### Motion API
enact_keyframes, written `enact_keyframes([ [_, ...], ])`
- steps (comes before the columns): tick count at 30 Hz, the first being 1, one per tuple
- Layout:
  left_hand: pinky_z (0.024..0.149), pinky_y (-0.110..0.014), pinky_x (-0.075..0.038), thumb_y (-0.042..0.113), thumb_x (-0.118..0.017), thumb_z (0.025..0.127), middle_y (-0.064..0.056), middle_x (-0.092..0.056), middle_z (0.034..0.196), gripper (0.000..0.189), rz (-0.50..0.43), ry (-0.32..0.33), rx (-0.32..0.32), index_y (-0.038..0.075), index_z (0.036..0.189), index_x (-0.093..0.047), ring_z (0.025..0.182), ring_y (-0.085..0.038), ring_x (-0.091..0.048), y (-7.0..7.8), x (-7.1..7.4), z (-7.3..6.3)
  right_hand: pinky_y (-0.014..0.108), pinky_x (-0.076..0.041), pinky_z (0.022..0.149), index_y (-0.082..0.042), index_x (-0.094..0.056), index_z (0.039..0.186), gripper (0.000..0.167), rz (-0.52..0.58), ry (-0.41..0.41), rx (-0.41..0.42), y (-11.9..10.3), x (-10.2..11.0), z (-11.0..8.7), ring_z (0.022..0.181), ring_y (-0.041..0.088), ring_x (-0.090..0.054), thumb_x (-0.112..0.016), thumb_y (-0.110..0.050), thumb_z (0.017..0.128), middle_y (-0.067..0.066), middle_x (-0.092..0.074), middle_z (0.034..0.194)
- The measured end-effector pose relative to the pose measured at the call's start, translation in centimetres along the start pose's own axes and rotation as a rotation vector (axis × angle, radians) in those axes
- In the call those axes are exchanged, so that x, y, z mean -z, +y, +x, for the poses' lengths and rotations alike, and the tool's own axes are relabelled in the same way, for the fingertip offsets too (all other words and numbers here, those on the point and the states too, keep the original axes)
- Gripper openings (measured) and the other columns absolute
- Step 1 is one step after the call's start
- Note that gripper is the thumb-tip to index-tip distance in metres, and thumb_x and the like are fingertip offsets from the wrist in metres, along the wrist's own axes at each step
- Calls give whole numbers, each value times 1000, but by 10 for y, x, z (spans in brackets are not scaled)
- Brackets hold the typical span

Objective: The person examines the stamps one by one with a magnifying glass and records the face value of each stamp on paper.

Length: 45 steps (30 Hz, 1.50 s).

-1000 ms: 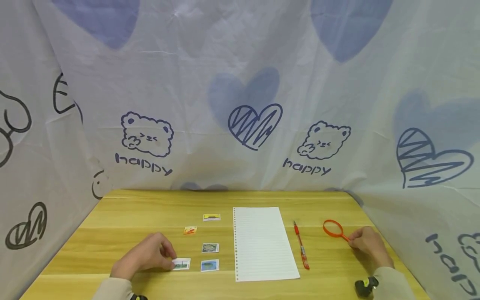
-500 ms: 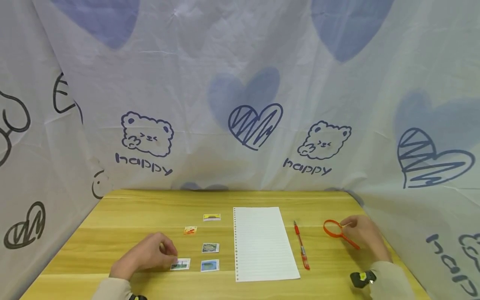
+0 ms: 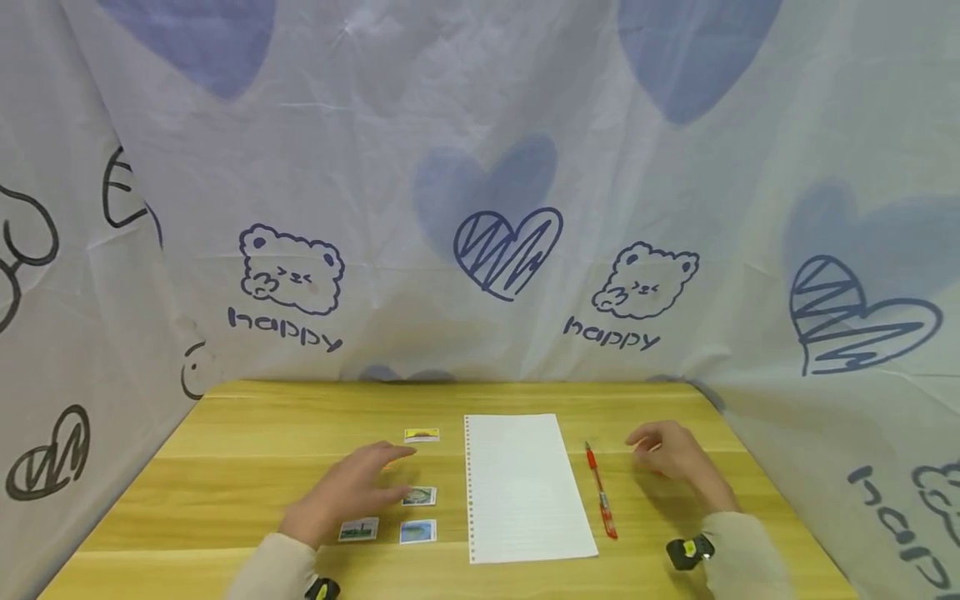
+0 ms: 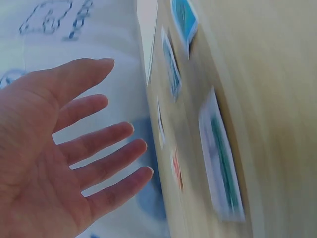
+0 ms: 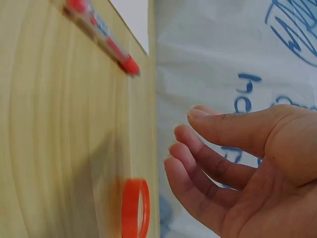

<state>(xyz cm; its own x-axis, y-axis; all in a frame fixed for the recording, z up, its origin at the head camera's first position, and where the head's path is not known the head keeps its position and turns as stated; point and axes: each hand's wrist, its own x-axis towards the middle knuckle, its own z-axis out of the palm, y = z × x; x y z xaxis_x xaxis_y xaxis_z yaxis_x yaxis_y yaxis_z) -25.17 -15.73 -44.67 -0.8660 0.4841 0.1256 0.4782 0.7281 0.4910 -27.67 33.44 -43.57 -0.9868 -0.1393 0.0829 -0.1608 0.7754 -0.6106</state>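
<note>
My left hand (image 3: 358, 492) hovers above several small stamps, fingers spread and holding nothing. Below it lie a green-and-white stamp (image 3: 358, 529) and a blue stamp (image 3: 417, 532). A dark green stamp (image 3: 419, 497) shows by its fingertips, and a yellow stamp (image 3: 422, 435) lies farther back. The orange-red stamp (image 4: 177, 170) appears in the left wrist view but is hidden by the hand in the head view. My right hand (image 3: 667, 450) is raised off the table with loosely bent fingers, holding nothing. Beneath it, the orange-red magnifying glass (image 5: 131, 208) shows partly in the right wrist view.
A lined, punched sheet of paper (image 3: 528, 492) lies mid-table. To its right is a red pen (image 3: 600, 492), tip pointing away. The wooden table (image 3: 187, 475) is bordered at the back and sides by a white printed curtain (image 3: 405, 333).
My left hand has left the green-and-white stamp, rising forward and right with fingers spread. My right hand has let go of the magnifying glass and moved left, toward the pen.
</note>
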Motion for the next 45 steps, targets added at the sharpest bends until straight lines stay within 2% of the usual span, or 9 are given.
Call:
enact_keyframes([
  [6, 112, -59, -45, 27, -76, 94, -16, -64, 143, 53, 35, -27, -57, 5, 139, -62, 135, -41, -57, 18, -17, 26, 32, -55, 68, 4, -74, 99, 17, -2, -44, 92, -15, -13, 10, 81, 21, -67, -75, 6, 83, 14, -75, 86],
  [10, 112, -57, -46, 27, -76, 94, -14, -65, 142, 53, 38, -46, -65, 5, 140, -62, 135, -39, -57, 26, -25, 38, 31, -56, 67, 3, -75, 98, 16, 2, -62, 110, -23, -20, 13, 79, 20, -67, -75, 8, 82, 14, -74, 85],
  [15, 109, -57, -49, 27, -77, 92, -12, -66, 140, 53, 39, -71, -42, 7, 139, -63, 132, -37, -60, 31, -33, 48, 30, -55, 65, -1, -77, 96, 17, -8, -58, 65, -26, -34, 16, 79, 18, -66, -74, 9, 82, 12, -74, 87],
  [22, 105, -53, -52, 29, -79, 88, -9, -70, 135, 52, 129, -61, -51, 10, 135, -67, 125, -34, -65, 34, -45, 62, 28, -50, 63, -4, -80, 94, 24, -15, -66, -13, -28, -48, 22, 75, 17, -60, -73, 12, 77, 9, -73, 83],
  [29, 104, -53, -53, 36, -83, 85, -9, -70, 134, 54, 162, -88, 5, 12, 131, -69, 125, -33, -65, 43, -50, 68, 26, -46, 61, -6, -80, 90, 29, -59, -67, -46, -31, -55, 21, 70, 17, -56, -67, 16, 76, 10, -71, 80],
  [35, 99, -53, -55, 37, -87, 81, -9, -72, 131, 50, 183, -98, 33, 14, 123, -73, 120, -31, -67, 46, -54, 71, 28, -52, 63, -8, -80, 90, 33, -84, -70, -54, -29, -58, 22, 76, 19, -64, -68, 19, 74, 9, -74, 83],
  [39, 96, -51, -56, 37, -88, 79, -9, -73, 129, 50, 204, -94, 35, 13, 120, -74, 117, -31, -68, 46, -55, 74, 30, -55, 68, -9, -81, 91, 35, -116, -79, -65, -25, -60, 25, 82, 21, -68, -68, 18, 75, 8, -76, 87],
  [45, 93, -50, -57, 35, -90, 78, -10, -74, 127, 47, 196, -95, 40, 12, 117, -76, 115, -31, -69, 46, -56, 75, 28, -52, 67, -9, -81, 90, 39, -123, -83, -45, -24, -61, 25, 80, 21, -66, -63, 20, 72, 9, -77, 87],
])
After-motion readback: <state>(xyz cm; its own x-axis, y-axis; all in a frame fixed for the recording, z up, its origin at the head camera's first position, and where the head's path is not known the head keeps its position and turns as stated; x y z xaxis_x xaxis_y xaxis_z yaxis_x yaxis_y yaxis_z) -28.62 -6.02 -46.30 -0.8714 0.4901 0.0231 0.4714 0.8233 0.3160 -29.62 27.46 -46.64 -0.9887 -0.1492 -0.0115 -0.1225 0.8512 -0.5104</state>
